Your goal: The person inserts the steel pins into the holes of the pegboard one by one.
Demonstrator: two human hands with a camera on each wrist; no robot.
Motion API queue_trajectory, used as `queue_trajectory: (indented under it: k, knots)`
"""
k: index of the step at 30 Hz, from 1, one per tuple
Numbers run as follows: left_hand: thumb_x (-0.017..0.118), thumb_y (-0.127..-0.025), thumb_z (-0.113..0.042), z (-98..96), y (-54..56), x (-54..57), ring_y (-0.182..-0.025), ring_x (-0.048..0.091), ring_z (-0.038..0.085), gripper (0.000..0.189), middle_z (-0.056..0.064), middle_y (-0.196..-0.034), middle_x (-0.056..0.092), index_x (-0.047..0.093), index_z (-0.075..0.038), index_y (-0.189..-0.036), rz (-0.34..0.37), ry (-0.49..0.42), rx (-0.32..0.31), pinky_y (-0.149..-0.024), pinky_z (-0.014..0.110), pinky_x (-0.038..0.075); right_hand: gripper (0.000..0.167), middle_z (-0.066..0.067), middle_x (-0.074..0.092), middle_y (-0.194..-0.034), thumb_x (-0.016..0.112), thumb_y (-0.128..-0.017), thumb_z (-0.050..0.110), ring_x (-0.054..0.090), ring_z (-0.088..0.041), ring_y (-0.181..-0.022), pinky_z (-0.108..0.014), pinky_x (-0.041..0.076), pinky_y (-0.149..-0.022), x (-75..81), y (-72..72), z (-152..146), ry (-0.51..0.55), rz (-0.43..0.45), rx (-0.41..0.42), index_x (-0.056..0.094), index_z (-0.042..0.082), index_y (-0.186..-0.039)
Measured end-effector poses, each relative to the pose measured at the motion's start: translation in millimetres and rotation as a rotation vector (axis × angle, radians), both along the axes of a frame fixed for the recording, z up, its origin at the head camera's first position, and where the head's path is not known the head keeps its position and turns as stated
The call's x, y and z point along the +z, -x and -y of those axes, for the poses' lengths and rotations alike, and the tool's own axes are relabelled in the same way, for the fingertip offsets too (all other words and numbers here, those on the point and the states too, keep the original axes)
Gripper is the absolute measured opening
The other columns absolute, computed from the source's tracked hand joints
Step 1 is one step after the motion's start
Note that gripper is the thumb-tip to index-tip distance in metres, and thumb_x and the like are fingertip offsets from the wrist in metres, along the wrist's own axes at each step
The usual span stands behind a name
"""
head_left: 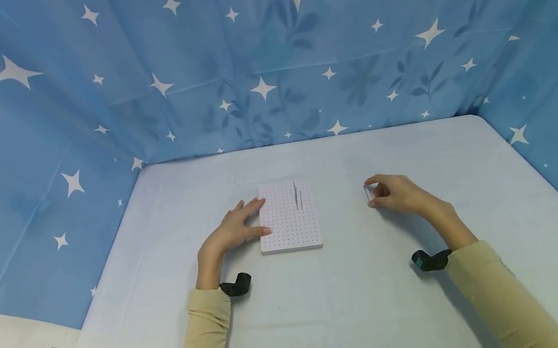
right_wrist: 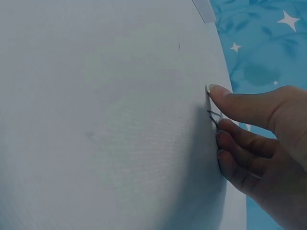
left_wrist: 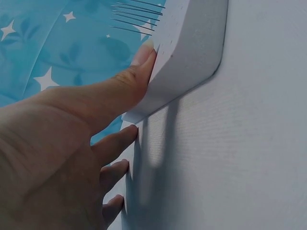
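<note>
A white board (head_left: 291, 231) dotted with rows of small holes lies on the table. Several thin metal pins (left_wrist: 136, 17) stand up from its face, as seen in the left wrist view. My left hand (head_left: 233, 228) rests at the board's left side, thumb and forefinger stretched over its edge; in the left wrist view the other fingers reach the tabletop beside it. Off to the right, close over the table, my right hand (head_left: 394, 193) pinches thin metal pins (right_wrist: 209, 103) between thumb and fingers. How many it holds I cannot tell.
A white cloth covers the table (head_left: 351, 306). Blue curtains (head_left: 220, 57) with white stars hang behind and along both sides. Each wrist carries a small dark camera, the left camera (head_left: 238, 285) near the board's front and the right camera (head_left: 427, 260) further right.
</note>
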State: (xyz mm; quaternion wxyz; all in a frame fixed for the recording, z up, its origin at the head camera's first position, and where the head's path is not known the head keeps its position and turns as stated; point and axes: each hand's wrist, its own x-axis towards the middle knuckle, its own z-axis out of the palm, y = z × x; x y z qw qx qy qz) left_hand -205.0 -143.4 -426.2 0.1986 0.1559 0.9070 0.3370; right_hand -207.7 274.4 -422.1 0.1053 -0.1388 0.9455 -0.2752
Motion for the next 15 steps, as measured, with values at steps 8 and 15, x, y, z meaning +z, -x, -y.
queue_trajectory:
  k: [8, 15]
  knots:
    - [0.076, -0.093, -0.036, 0.2, 0.4, 2.3, -0.161, 0.003, 0.033, 0.084, 0.007, -0.172, 0.022, 0.033, -0.019, -0.163, -0.002, 0.005, 0.002, -0.130, 0.056, -0.002, 0.050, -0.013, 0.067, -0.096, 0.074, -0.096, 0.016, 0.059, -0.021, -0.081, -0.036, 0.049, -0.071, -0.4, 3.8, -0.3, -0.011, -0.009, 0.018, 0.057, -0.004, -0.139]
    - [0.076, -0.093, -0.036, 0.6, -0.4, 2.0, -0.160, 0.005, 0.036, 0.083, 0.010, -0.171, 0.023, 0.035, -0.016, -0.162, -0.016, 0.006, -0.009, -0.129, 0.058, 0.000, 0.045, -0.012, 0.066, -0.092, 0.075, -0.095, 0.016, 0.056, -0.020, -0.078, -0.034, 0.047, -0.069, -0.7, 2.8, 1.9, -0.005, -0.001, 0.013, 0.061, -0.004, -0.133]
